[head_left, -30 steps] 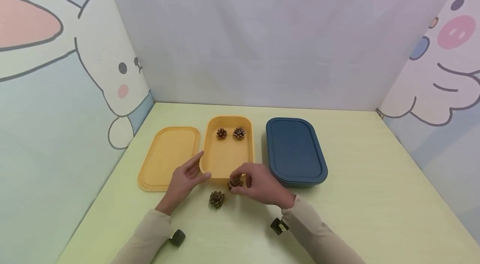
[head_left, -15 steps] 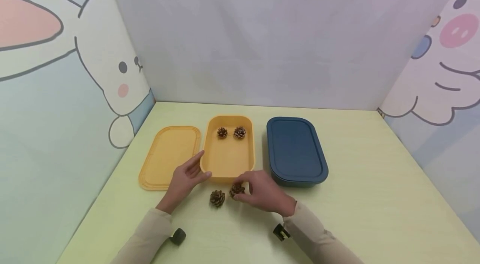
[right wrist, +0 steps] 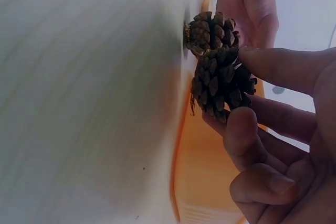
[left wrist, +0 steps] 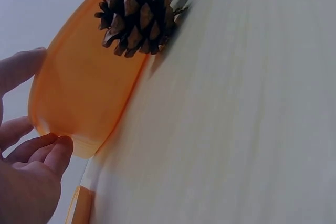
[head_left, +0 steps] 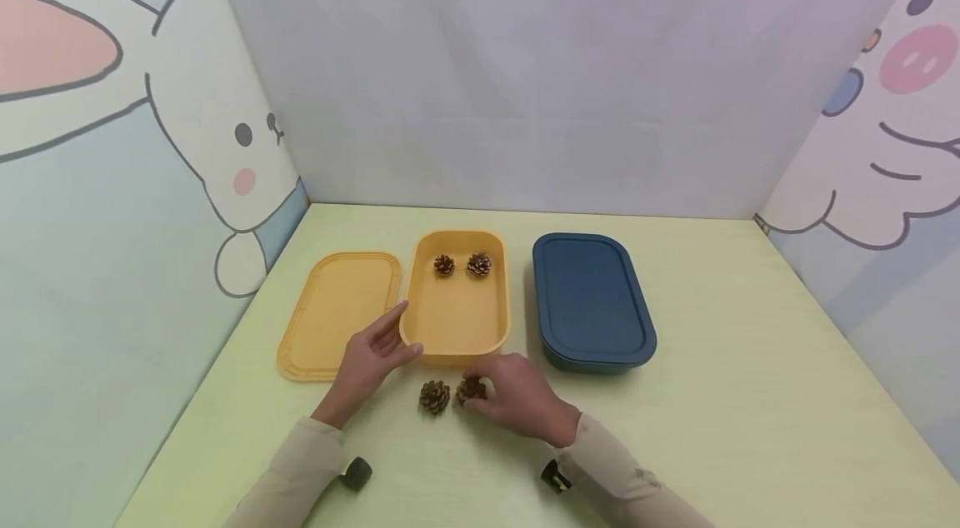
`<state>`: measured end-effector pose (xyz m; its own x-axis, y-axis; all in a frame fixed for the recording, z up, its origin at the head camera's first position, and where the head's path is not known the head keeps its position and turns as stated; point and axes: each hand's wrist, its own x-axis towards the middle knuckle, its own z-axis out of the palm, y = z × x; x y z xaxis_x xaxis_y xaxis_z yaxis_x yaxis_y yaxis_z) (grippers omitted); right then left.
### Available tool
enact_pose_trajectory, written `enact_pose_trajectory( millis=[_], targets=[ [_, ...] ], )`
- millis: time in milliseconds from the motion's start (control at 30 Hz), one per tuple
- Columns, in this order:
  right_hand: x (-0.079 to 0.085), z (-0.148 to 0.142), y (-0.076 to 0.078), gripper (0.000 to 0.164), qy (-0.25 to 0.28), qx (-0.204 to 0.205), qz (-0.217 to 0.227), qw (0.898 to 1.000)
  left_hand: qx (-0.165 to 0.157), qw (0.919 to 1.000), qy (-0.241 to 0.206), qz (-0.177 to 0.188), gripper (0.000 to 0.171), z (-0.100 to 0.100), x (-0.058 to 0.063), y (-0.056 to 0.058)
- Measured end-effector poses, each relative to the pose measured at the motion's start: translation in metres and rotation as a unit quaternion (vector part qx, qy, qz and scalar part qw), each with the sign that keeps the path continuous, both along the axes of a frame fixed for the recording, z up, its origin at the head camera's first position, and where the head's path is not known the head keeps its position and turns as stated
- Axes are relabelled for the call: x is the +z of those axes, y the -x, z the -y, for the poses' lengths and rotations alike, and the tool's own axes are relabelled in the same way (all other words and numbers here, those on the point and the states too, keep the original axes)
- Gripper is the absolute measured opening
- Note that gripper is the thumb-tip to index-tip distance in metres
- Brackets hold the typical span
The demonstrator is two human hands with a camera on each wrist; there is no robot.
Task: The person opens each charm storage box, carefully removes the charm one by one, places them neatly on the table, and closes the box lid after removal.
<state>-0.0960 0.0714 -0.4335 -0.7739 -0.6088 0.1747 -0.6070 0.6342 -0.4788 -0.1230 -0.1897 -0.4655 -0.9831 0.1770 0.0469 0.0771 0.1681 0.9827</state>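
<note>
While the right hand (head_left: 517, 400) pinches one pine cone (head_left: 470, 391) between thumb and fingers, a loose cone (head_left: 434, 397) sits just left of it, nearer those fingertips than the other hand. Both lie this side of the yellow box (head_left: 457, 316), its long axis running front to back. The left hand (head_left: 366, 365), fingers spread wide, touches its near-left corner. Two cones (head_left: 479, 265) sit inside, toward the far end.

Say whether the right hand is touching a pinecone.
Touching. The right wrist view shows it: the right hand pinches the pinecone, fingertips pressed against its scales.
</note>
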Motion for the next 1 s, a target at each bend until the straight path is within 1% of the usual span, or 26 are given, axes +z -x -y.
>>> enact_pose_trajectory(
  millis=[267, 433, 533, 733, 1000],
  targets=[
    [-0.008, 0.002, -0.001, 0.015, -0.001, -0.001, -0.022, 1.0, -0.003, 1.0, 0.0, -0.004, 0.077, 0.001, 0.0, 0.0],
    [-0.011, 0.004, 0.0, 0.014, -0.004, -0.001, -0.029, 1.0, -0.001, 1.0, 0.0, -0.006, 0.077, 0.001, -0.001, 0.0],
    [-0.011, 0.005, 0.001, 0.016, -0.008, -0.005, -0.03, 1.0, -0.003, 1.0, 0.0, -0.007, 0.077, 0.001, -0.002, 0.0],
    [-0.01, 0.005, 0.0, 0.025, -0.015, -0.011, -0.03, 0.999, -0.005, 0.9999, 0.0, -0.013, 0.076, 0.002, -0.003, 0.001],
    [-0.008, 0.004, -0.001, 0.027, -0.013, -0.007, -0.032, 0.999, -0.004, 0.9999, -0.004, -0.016, 0.076, 0.002, -0.004, 0.001]
  ],
)
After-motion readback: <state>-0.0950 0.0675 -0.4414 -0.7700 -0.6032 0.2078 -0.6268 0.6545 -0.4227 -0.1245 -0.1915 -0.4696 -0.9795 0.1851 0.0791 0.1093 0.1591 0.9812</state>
